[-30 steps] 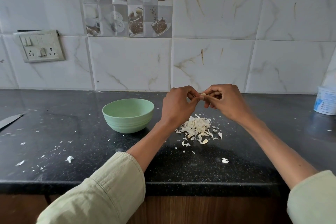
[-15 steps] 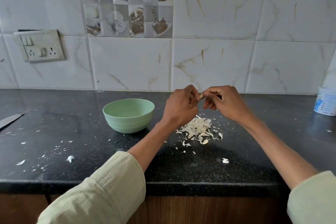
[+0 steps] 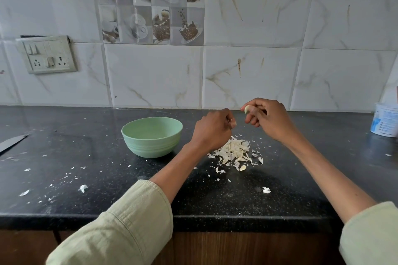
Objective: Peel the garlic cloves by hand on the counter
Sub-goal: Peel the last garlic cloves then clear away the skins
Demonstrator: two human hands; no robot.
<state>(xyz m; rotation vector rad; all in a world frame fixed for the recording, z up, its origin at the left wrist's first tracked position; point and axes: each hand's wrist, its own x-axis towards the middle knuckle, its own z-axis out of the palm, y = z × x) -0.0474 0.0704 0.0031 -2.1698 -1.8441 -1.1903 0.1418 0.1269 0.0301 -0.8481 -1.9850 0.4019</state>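
Note:
My right hand (image 3: 269,119) pinches a pale garlic clove (image 3: 246,109) at its fingertips, held above the black counter (image 3: 86,157). My left hand (image 3: 212,130) is a short way left of it and lower, fingers curled, pinching a small scrap of peel (image 3: 234,123). Below and between the hands lies a heap of white garlic skins (image 3: 233,151). One loose clove (image 3: 243,168) lies at the heap's near edge. A light green bowl (image 3: 152,136) stands left of my left hand; its inside is hidden from here.
A knife blade (image 3: 13,142) lies at the counter's far left. A white and blue tub (image 3: 385,121) stands at the far right by the wall. Bits of peel (image 3: 83,188) are scattered over the left and front of the counter. The tiled wall holds a switch plate (image 3: 47,55).
The two hands were together at the clove and have drawn apart. My left hand dropped down and left with a scrap of peel; my right hand keeps the clove.

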